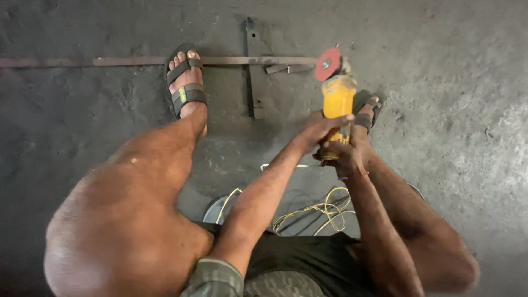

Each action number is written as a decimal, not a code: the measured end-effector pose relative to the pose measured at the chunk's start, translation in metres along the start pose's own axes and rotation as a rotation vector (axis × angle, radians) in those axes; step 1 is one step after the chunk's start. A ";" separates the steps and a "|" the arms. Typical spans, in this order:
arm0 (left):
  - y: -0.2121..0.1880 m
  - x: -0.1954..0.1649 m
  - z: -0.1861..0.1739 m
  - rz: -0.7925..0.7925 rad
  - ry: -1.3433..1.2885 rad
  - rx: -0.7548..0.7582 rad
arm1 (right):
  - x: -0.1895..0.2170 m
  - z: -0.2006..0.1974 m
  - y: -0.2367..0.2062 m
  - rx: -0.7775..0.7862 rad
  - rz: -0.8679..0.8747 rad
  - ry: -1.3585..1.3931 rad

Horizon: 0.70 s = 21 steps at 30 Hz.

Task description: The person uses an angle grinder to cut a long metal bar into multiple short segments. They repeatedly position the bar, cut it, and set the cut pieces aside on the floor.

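Both my hands grip a yellow angle grinder (336, 98) with a red disc (328, 64) at its far end. My left hand (318, 131) wraps the body from the left. My right hand (345, 154) holds the rear of the body. The disc hovers at the right end of a long flat metal bar (132, 61) lying on the concrete floor. A second bar (251, 66) crosses it upright, and a short piece (287, 69) lies beside the disc. My left foot (186, 88) in a sandal stands on the long bar.
My right sandalled foot (368, 113) rests on the floor just behind the grinder. A yellow and white cable (319, 212) loops on the floor between my legs, near a round grey object (215, 212). Rough concrete floor (456, 99) surrounds everything.
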<state>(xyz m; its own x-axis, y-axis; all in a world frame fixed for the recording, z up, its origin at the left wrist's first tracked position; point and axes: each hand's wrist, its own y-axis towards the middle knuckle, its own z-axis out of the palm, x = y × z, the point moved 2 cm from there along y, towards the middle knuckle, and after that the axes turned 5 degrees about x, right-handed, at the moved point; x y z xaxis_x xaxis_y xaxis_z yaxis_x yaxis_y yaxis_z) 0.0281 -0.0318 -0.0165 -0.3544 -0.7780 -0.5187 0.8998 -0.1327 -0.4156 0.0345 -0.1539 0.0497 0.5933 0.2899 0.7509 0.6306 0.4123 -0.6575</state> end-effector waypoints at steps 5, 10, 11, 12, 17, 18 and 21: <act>0.030 0.014 -0.020 -0.028 0.159 -0.257 | -0.032 -0.016 0.045 -0.079 0.029 -0.164; 0.036 0.020 -0.045 0.013 0.105 -0.258 | -0.050 0.001 0.067 -0.026 -0.141 -0.240; 0.039 0.018 -0.048 0.029 0.173 -0.284 | -0.047 0.005 0.070 -0.045 -0.115 -0.243; 0.044 0.017 -0.049 0.022 0.180 -0.272 | -0.050 0.005 0.069 -0.063 -0.082 -0.247; 0.050 0.017 -0.053 0.101 0.232 -0.247 | -0.048 0.010 0.076 0.042 -0.212 -0.106; 0.051 0.015 -0.054 0.070 0.253 -0.256 | -0.046 0.007 0.077 0.018 -0.140 -0.104; 0.058 0.007 -0.054 0.012 0.288 -0.279 | -0.038 0.001 0.089 -0.031 -0.067 -0.213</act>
<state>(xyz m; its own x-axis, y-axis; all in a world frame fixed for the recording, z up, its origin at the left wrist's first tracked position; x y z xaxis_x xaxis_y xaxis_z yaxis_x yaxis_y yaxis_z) 0.0645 -0.0117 -0.0844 -0.4370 -0.5693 -0.6964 0.8145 0.0780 -0.5749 0.0675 -0.1276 -0.0374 0.4329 0.4396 0.7870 0.6820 0.4113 -0.6048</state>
